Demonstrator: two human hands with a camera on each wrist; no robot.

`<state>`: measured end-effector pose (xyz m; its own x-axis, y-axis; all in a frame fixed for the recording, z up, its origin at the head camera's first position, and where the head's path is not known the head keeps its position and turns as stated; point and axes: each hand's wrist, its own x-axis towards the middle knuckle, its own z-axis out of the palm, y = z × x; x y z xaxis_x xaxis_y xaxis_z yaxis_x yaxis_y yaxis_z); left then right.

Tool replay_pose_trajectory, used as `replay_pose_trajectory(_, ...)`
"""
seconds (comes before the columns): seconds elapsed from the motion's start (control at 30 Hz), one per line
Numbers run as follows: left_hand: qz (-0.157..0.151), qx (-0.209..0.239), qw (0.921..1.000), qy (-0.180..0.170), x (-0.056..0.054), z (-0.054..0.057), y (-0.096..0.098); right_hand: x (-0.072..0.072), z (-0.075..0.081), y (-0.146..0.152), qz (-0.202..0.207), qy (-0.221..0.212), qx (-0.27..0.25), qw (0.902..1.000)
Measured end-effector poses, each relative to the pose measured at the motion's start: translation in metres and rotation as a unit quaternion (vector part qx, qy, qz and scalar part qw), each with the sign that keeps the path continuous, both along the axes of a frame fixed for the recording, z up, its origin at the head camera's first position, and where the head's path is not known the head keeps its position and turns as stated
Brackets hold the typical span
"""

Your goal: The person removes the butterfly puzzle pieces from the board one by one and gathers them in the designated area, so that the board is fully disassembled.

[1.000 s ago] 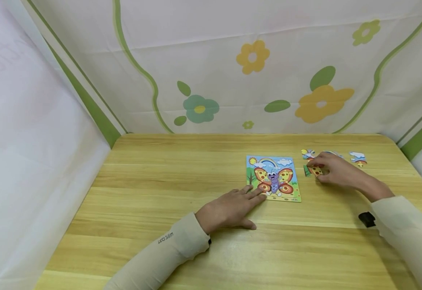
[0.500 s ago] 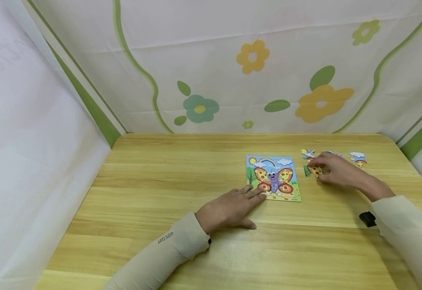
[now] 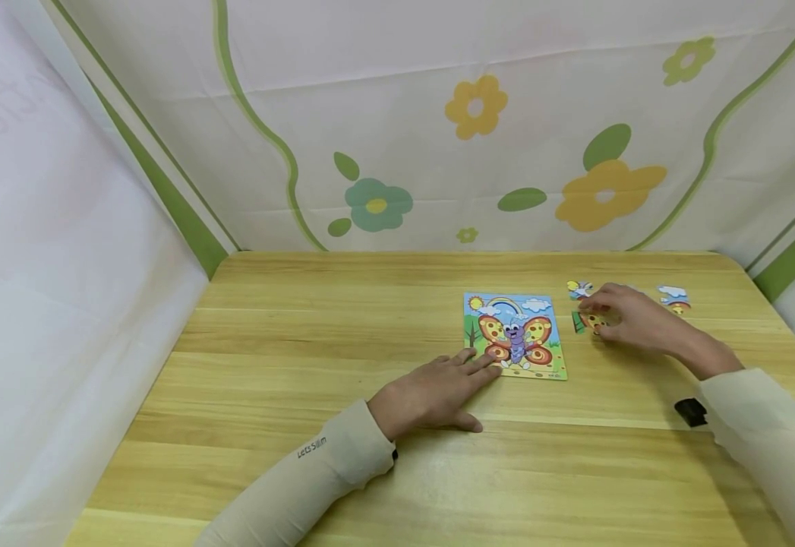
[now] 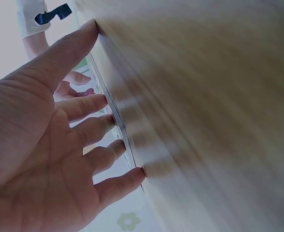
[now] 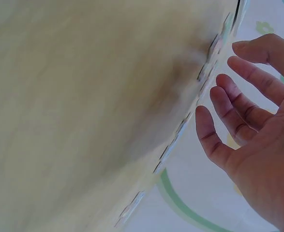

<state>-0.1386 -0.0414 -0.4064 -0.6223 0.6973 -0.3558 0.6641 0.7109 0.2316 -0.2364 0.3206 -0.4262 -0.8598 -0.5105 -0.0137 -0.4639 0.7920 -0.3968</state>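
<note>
A square butterfly picture puzzle (image 3: 515,334) lies flat on the wooden table, right of centre. My left hand (image 3: 438,393) rests spread at its lower left corner, fingertips on the edge and thumb on the tabletop. To the puzzle's right, my right hand (image 3: 632,319) hovers over a jigsaw piece with green and a spotted wing (image 3: 578,322), partly covering it. The right wrist view shows this hand's loosely bent fingers (image 5: 212,130) above the row of flat pieces, with nothing between thumb and index finger.
Further pieces lie behind my right hand: one with a yellow sun (image 3: 578,289) and one with a cloud (image 3: 673,295). Floral fabric (image 3: 397,121) hangs along the table's back edge, and white fabric (image 3: 48,266) stands at the left.
The right hand has lifted and shifted slightly over the pieces, covering more of the rainbow piece. The piece below it has turned a little. The left hand and puzzle have not moved.
</note>
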Motion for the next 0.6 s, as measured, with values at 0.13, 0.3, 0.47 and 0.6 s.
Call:
replay_pose_trajectory(0.13, -0.001, -0.002, 1.0, 0.0, -0.001, -0.001, 0.0, 0.001, 0.003, -0.008, 0.008, 0.007, -0.004, 0.9999)
replay_pose_trajectory(0.3, -0.002, -0.005, 1.0, 0.001, 0.0, 0.0, 0.0, 0.003, 0.009, -0.021, 0.018, 0.014, -0.014, 0.9996)
replay_pose_trajectory(0.47, -0.002, -0.007, 0.9999, 0.009, 0.0, 0.001, 0.001, 0.004, 0.014, -0.034, 0.027, 0.002, -0.022, 0.9994)
replay_pose_trajectory(0.6, -0.006, -0.015, 0.9996, 0.022, 0.001, 0.002, 0.002, 0.005, 0.017, -0.044, 0.035, -0.002, -0.028, 0.999)
